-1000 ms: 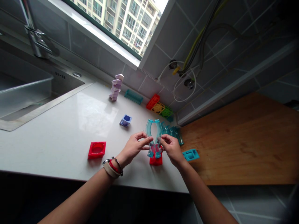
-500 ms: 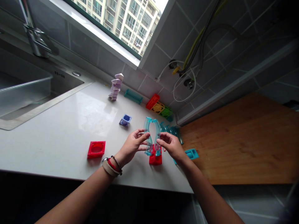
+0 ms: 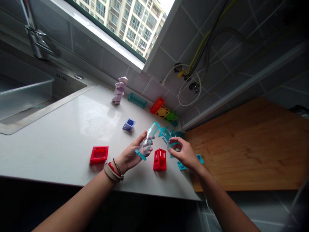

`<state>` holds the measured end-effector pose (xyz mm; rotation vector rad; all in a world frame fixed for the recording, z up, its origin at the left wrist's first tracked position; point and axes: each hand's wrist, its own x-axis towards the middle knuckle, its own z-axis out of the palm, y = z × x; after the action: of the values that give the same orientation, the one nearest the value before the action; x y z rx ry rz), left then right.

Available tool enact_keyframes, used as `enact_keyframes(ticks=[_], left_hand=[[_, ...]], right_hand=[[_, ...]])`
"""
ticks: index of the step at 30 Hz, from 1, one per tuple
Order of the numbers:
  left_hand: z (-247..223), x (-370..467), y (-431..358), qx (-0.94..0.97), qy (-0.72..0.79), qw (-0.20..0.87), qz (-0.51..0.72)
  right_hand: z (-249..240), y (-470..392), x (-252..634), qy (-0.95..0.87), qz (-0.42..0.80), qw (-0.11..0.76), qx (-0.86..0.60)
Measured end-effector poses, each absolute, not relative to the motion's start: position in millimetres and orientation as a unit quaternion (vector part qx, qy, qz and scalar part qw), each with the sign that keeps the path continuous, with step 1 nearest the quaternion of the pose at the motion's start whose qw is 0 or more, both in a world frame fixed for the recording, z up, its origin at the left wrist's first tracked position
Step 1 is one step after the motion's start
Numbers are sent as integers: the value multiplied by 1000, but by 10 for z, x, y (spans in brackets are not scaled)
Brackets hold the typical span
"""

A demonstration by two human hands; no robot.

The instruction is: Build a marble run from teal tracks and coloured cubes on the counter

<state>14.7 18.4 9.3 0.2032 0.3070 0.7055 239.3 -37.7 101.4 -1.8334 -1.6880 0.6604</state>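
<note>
Just below frame centre, I have the left hand with fingers clamped on a curved blue piece, its long axis slanting up-right toward the second blue piece, pinched by the right hand.

There are two hands, two held teal pieces, two nearer red blocks and one blue block.

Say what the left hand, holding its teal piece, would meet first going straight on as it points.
Probably the curved teal piece held by the right hand, beyond the left hand; depth between them is hard to judge.
</note>
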Motion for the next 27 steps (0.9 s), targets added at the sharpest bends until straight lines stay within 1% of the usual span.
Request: enact_keyframes(ticks=[4, 7, 12, 16, 23, 27], left_hand=[[76, 98, 197, 55, 109, 941, 316], [86, 103, 184, 64, 112, 935, 331], [109, 204, 145, 111, 195, 897, 381], [69, 268, 126, 117, 200, 888, 397], [-2, 294, 88, 160, 113, 915, 354], [-33, 318, 84, 186, 72, 915, 351]], right_hand=[[1112, -425, 2501, -733, 85, 266, -620], [1174, -457, 2505, -795, 35, 266, -544], [1232, -519, 2326, -852, -45, 252, -457], [1185, -553, 2214, -877, -49, 221, -423], [1026, -442, 2217, -884, -54, 205, -416], [948, -395, 2203, -886, -56, 191, -419]])
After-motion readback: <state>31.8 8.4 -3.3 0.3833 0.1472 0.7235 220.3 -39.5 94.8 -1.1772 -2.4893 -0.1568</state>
